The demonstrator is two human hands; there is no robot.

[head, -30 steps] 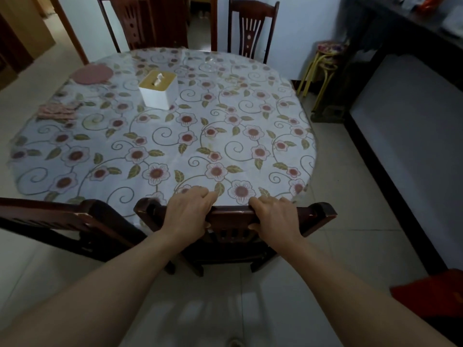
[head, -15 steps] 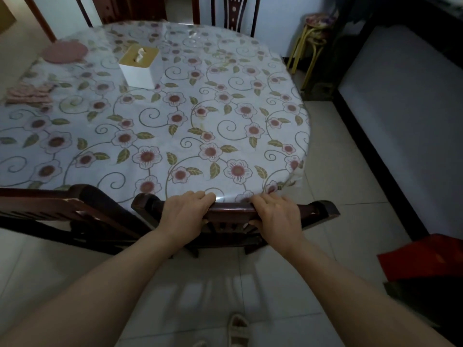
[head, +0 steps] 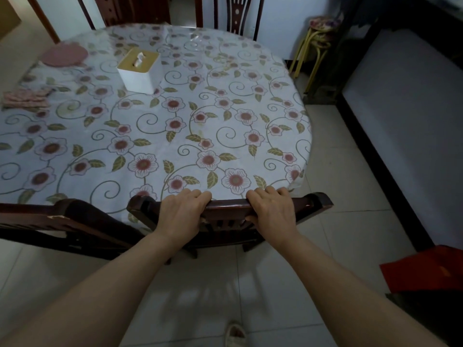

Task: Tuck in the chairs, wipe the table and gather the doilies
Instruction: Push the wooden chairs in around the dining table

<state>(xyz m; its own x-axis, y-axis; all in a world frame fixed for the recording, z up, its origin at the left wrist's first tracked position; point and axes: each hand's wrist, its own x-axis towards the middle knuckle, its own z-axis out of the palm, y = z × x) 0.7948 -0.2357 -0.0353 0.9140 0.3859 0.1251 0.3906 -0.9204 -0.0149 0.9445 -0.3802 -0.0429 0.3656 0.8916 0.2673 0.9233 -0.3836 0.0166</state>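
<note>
A dark wooden chair (head: 228, 205) stands against the near edge of the round table (head: 155, 126), which is covered by a floral cloth. My left hand (head: 181, 212) and my right hand (head: 271, 210) both grip the chair's top rail, fingers curled over it. A second dark chair (head: 62, 219) is at the near left beside it. A round pink doily (head: 64, 55) lies at the far left of the table, and a folded pink cloth or doily (head: 26, 97) rests nearer the left edge.
A white tissue box (head: 139, 70) sits on the table. Two more chairs (head: 240, 13) stand at the far side. A yellow-legged stool (head: 318, 43) is at the right rear, a dark bench (head: 406, 108) along the right wall, and a red object (head: 423, 269) on the floor.
The chair has slid in toward the table with both hands still gripping its top rail. My view has shifted closer and slightly down.
</note>
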